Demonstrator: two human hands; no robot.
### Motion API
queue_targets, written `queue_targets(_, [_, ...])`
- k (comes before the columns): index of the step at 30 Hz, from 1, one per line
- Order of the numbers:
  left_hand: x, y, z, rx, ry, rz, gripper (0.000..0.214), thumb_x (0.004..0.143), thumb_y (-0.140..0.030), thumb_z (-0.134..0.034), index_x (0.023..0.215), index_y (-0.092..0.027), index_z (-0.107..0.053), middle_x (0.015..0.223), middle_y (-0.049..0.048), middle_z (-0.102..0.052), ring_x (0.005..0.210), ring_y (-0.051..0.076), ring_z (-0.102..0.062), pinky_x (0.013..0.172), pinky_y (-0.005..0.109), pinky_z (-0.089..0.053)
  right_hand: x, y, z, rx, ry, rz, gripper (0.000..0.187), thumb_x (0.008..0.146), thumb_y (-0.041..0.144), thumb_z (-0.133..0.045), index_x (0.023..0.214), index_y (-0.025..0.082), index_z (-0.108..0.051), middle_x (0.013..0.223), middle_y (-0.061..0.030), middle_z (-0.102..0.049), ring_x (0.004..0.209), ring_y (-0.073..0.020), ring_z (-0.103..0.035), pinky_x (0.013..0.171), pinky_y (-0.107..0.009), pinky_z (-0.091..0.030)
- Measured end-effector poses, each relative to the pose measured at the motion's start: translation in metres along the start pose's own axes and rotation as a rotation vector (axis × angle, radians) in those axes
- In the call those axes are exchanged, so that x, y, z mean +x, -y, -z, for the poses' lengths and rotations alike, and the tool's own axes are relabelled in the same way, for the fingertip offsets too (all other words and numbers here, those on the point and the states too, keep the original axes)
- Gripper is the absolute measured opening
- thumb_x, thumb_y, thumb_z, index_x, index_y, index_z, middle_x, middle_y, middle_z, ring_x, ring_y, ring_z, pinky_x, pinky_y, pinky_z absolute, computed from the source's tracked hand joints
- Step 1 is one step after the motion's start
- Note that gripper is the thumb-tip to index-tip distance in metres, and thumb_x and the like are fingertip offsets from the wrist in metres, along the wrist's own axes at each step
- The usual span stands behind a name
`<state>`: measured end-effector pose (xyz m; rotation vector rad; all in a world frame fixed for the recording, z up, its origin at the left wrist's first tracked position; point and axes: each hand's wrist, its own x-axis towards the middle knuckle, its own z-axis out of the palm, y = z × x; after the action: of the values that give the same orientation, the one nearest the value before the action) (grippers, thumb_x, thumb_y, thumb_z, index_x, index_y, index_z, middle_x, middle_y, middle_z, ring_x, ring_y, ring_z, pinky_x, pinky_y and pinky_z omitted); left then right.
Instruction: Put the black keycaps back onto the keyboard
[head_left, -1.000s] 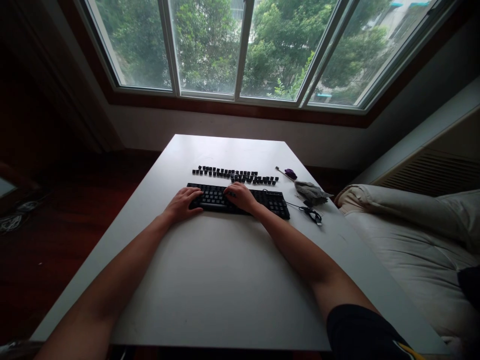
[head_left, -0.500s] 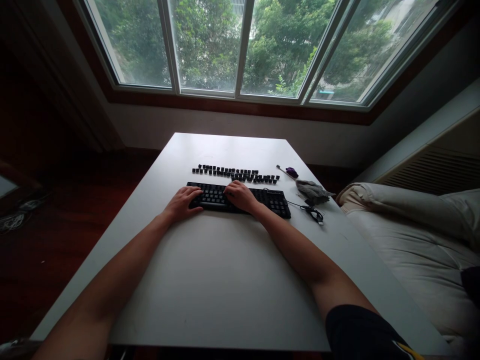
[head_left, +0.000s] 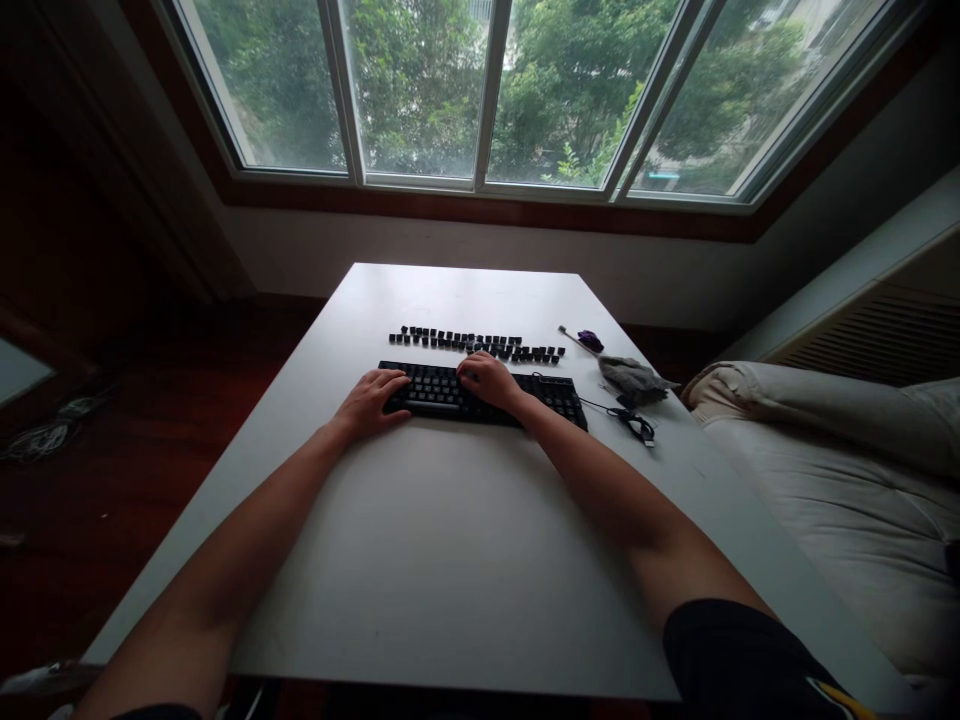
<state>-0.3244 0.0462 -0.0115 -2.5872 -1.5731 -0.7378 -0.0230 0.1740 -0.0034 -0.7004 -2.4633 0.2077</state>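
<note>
- While the left hand (head_left: 369, 402) lies spread on the keyboard (head_left: 433, 388), the right hand (head_left: 491, 380) creeps toward the loose keys (head_left: 477, 345).
- Its grip curls; I can't tell what's held.
- Key work seems unfinished.

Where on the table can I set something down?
Bare: the white table between the forearms, nearer than the keyboard; also its far end, beyond the loose keycaps. Crowded: right of the keyboard, with cable and grey cloth.
</note>
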Motion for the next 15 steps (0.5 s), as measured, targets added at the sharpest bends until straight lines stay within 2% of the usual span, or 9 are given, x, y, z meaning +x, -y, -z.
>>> queue_targets(3, [0.0, 0.0, 0.001, -0.007, -0.001, -0.003, 0.063, 0.085, -0.051, -0.07, 0.142, -0.028, -0.053, 0.146, 0.0092, -0.054, 0.134, 0.034, -0.048, 0.115, 0.054, -0.038, 0.005, -0.019, 0.005, -0.091, -0.075, -0.096, 0.015, 0.09, 0.016, -0.059, 0.096, 0.02, -0.072, 0.101, -0.0069, -0.073, 0.101, -0.0247, -0.058, 0.088, -0.037, -0.048])
queue_targets(5, [0.0, 0.0, 0.001, -0.005, 0.0, -0.001, 0.063, 0.086, -0.051, -0.07, 0.142, -0.028, -0.053, 0.146, 0.0091, -0.054, 0.133, 0.033, -0.048, 0.115, 0.054, -0.038, 0.01, -0.029, 0.008, -0.176, -0.071, -0.132, 0.018, 0.089, 0.014, -0.06, 0.102, 0.02, -0.071, 0.106, -0.0083, -0.073, 0.106, -0.0266, -0.057, 0.09, -0.038, -0.047])
queue_targets(11, [0.001, 0.001, 0.0, -0.001, 0.008, -0.003, 0.064, 0.086, -0.052, -0.069, 0.143, -0.028, -0.053, 0.146, 0.0092, -0.053, 0.134, 0.033, -0.047, 0.115, 0.054, -0.038, 0.028, -0.048, 0.009, -0.353, 0.114, -0.111, 0.024, 0.086, 0.013, -0.065, 0.108, 0.018, -0.068, 0.113, -0.0113, -0.072, 0.114, -0.0306, -0.053, 0.092, -0.04, -0.043])
queue_targets(15, [0.001, 0.001, 0.0, 0.0, 0.009, -0.011, 0.064, 0.087, -0.053, -0.068, 0.142, -0.026, -0.053, 0.147, 0.0095, -0.053, 0.134, 0.033, -0.047, 0.115, 0.052, -0.038, 0.038, -0.055, 0.005, -0.386, 0.184, -0.072, 0.025, 0.085, 0.012, -0.065, 0.109, 0.019, -0.067, 0.114, -0.0114, -0.072, 0.113, -0.0307, -0.053, 0.091, -0.04, -0.041])
